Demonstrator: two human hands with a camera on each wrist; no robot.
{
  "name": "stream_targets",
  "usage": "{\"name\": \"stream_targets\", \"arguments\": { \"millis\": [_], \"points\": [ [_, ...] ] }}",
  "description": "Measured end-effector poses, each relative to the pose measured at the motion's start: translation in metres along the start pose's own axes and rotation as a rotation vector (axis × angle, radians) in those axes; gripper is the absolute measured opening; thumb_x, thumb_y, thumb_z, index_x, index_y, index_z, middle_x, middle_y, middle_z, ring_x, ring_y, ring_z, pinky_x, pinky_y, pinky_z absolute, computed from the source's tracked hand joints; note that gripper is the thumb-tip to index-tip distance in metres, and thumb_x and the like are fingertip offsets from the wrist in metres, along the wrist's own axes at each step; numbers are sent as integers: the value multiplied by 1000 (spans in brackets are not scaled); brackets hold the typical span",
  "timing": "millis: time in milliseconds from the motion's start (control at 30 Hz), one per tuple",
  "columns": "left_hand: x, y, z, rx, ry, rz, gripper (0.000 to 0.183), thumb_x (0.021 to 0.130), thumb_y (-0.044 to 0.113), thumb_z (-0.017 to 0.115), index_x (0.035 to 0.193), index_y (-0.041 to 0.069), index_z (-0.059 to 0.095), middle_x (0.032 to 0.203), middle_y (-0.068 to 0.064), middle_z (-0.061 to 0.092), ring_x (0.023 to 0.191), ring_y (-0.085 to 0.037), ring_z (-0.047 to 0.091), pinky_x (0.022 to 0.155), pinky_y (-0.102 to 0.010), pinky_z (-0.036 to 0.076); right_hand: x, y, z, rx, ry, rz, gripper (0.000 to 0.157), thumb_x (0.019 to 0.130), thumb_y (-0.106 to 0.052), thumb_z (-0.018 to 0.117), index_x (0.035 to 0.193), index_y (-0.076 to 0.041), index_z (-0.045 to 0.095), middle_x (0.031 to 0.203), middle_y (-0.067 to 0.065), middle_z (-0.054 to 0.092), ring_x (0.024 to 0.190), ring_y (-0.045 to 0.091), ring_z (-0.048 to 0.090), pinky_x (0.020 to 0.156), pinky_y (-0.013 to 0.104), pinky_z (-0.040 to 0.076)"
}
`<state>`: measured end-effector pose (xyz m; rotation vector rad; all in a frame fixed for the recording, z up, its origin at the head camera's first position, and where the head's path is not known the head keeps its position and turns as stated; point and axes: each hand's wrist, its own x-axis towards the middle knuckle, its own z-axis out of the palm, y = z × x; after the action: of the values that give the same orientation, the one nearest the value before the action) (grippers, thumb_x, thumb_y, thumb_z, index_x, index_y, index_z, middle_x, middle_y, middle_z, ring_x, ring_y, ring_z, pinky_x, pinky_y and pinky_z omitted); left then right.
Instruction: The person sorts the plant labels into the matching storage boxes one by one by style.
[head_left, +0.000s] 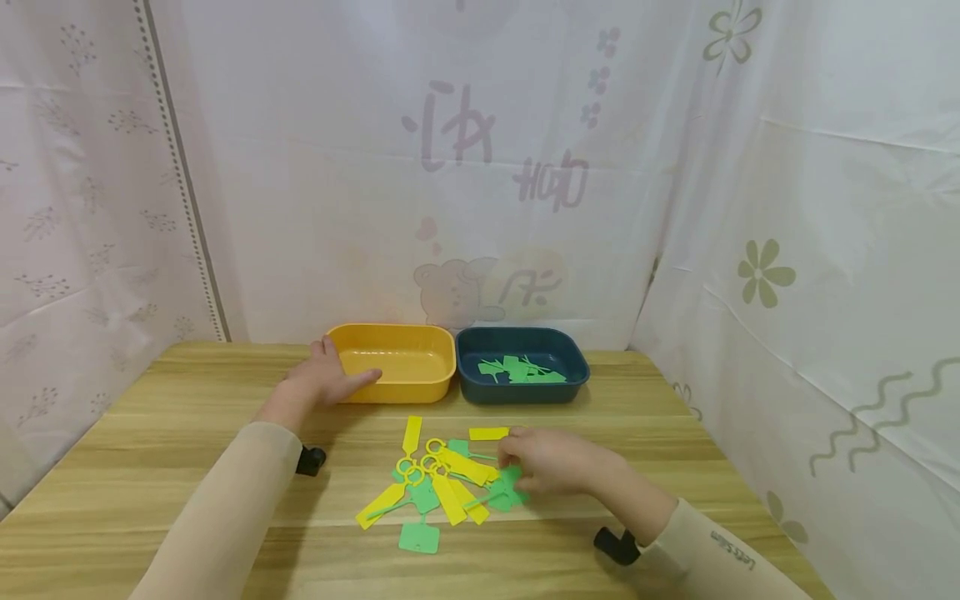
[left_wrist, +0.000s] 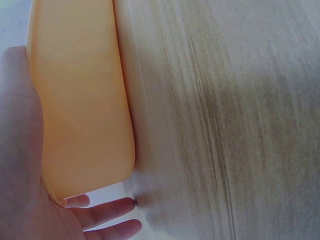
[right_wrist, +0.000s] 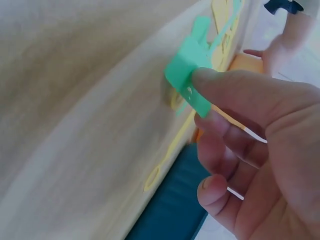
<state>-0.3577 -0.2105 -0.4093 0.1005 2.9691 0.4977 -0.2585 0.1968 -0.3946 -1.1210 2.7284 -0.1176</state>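
My left hand (head_left: 324, 375) rests at the left end of a yellow plastic bin (head_left: 405, 392). Its thumb lies by the front rim, and its fairly straight fingers (left_wrist: 107, 212) reach past the end wall. Over the pile, my right hand (head_left: 555, 461) pinches a green plastic tag (right_wrist: 187, 65) between thumb and index finger, the other fingers bent. Beneath it lie yellow tags (head_left: 448, 498) with ring ends, mixed with flat green tags (head_left: 418, 537), some with thin tails. Several green tags (head_left: 517, 369) lie inside the dark blue bin (head_left: 517, 393).
Both bins stand side by side at the back of the wooden table (head_left: 300, 533), in front of a patterned cloth backdrop (head_left: 315, 208). A lone yellow tag (head_left: 487, 433) lies near the blue bin's front. Black straps (head_left: 617, 546) sit at the wrists.
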Motion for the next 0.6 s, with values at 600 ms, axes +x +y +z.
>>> {"name": "stream_targets", "arguments": {
  "millis": [600],
  "points": [
    [-2, 1, -1, -3, -2, -5, 142, 94, 95, 39, 167, -17, -10, 175, -43, 2, 127, -60, 61, 106, -66, 55, -1, 21, -23, 275, -51, -42, 13, 100, -16, 76, 97, -28, 72, 91, -19, 68, 82, 2, 59, 76, 23, 54]
  ]
}}
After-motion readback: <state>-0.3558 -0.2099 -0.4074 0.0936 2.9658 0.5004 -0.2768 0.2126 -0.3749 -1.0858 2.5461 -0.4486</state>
